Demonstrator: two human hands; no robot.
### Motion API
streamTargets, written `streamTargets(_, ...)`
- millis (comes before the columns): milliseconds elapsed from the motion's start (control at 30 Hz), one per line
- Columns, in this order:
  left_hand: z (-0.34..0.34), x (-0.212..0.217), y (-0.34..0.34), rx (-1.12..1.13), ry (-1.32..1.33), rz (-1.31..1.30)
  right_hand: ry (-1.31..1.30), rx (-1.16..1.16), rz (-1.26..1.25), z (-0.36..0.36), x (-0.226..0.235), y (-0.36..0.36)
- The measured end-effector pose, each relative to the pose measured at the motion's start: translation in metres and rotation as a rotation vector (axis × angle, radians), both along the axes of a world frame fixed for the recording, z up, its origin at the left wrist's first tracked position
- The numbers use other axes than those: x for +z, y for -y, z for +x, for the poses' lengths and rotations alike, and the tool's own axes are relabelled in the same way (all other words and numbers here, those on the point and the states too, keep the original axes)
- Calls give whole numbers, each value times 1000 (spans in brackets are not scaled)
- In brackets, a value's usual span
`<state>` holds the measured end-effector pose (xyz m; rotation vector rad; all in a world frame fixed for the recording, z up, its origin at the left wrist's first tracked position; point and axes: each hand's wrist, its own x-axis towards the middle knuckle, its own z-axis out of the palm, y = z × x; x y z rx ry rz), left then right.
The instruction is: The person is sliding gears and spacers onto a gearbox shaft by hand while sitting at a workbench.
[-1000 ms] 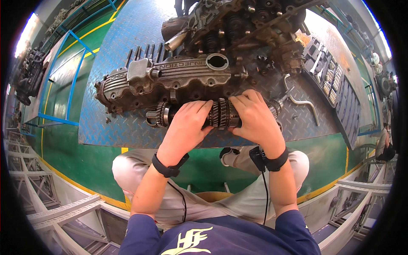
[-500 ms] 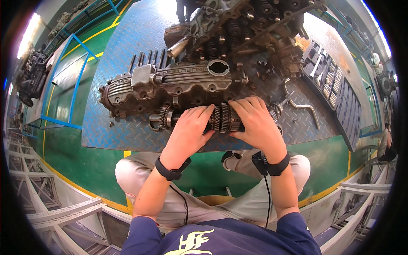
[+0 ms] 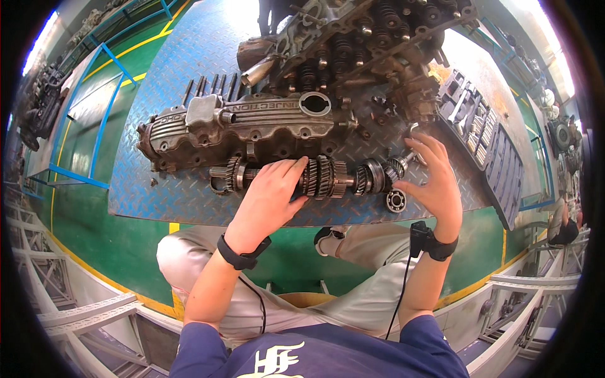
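Surface: a blue chequer-plate surface (image 3: pixel 157 195) carries all the parts, beyond both hands.
Valve cover: a long grey ribbed valve cover (image 3: pixel 246 126) lies just beyond the left hand, running left to right, with a round filler opening near its right end.
Gear shaft: a dark gear shaft (image 3: pixel 328 179) with several toothed wheels lies on the surface alongside the near edge of the valve cover, stretching from left of the left hand to just left of the right hand.
Left hand: the left hand (image 3: pixel 274 195) lies palm down over the middle of the gear shaft, fingers curled over the gears and touching them; whether it grips the shaft firmly cannot be told.
Bearing: a small round ball bearing (image 3: pixel 396 200) lies flat on the surface between the two hands, just beside the right palm.
Right hand: the right hand (image 3: pixel 435 183) is spread wide and holds nothing, its fingertips near the right end of the gear shaft.
Cylinder head: a dirty cylinder head (image 3: pixel 372 50) with springs stands beyond the right hand.
Socket set: a grey tray of sockets (image 3: pixel 485 138) lies to the right of the right hand.
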<state>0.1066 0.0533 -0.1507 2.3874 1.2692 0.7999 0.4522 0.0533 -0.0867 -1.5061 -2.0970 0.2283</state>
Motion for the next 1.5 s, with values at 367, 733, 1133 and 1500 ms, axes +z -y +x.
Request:
streamTargets(367,-13,27,9,44,-30,43,-11,-199,-377,35,-9,33)
streamTargets(733,-108,52,21,496,261,322,187,-243,-237,-11,-48,39)
streamTargets(1133,-130,23,17,422,99,111,275,-323,-351,-11,-47,38)
streamTargets(1500,-114,10,14,293,-60,109,294,-325,-348,-15,-50,39)
